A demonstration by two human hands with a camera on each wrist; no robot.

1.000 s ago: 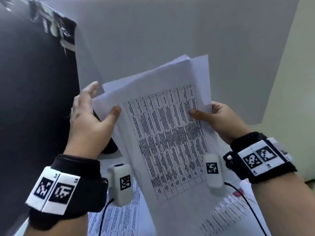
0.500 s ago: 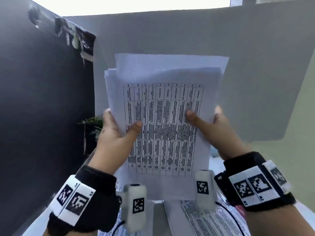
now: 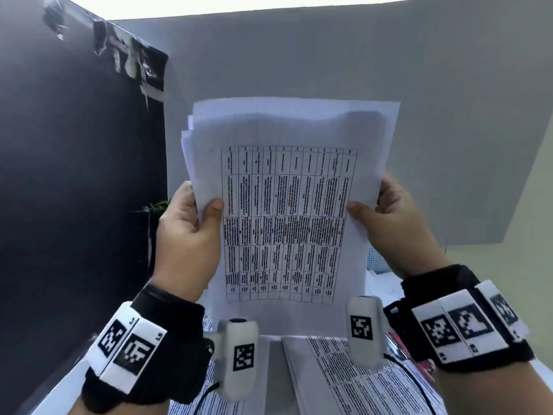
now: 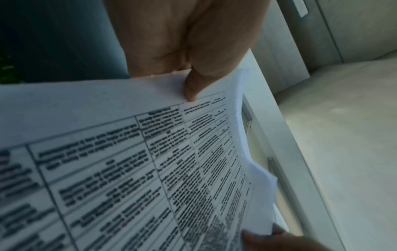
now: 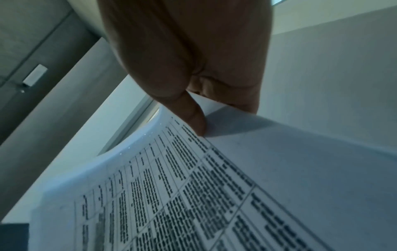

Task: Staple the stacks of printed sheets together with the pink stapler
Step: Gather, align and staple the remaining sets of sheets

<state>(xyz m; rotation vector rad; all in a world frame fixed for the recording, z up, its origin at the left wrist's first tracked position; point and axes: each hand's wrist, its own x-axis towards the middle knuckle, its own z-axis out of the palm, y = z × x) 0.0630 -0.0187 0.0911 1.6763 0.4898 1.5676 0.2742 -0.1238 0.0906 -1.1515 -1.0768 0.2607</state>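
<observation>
Both hands hold a stack of printed sheets [image 3: 287, 205] upright above the desk, with a table of text facing me. My left hand [image 3: 191, 232] grips the stack's left edge, thumb [image 4: 191, 91] on the front page. My right hand [image 3: 389, 223] grips the right edge, thumb [image 5: 193, 118] pressed on the front. The sheets' top edges sit unevenly, fanned at the upper left. Only a sliver of the pink stapler [image 3: 398, 345] shows, low right on the desk behind my right wrist. The same stack fills the left wrist view [image 4: 128, 169] and the right wrist view [image 5: 214, 186].
More printed sheets [image 3: 359, 378] lie flat on the desk below the held stack. A dark panel [image 3: 74, 175] stands close on the left and a grey partition [image 3: 299, 70] behind. A white perforated basket [image 3: 375, 259] peeks out behind my right hand.
The stack has swung from a tilt to upright and square to me. Both hands shifted to grip its side edges, and the view tipped up.
</observation>
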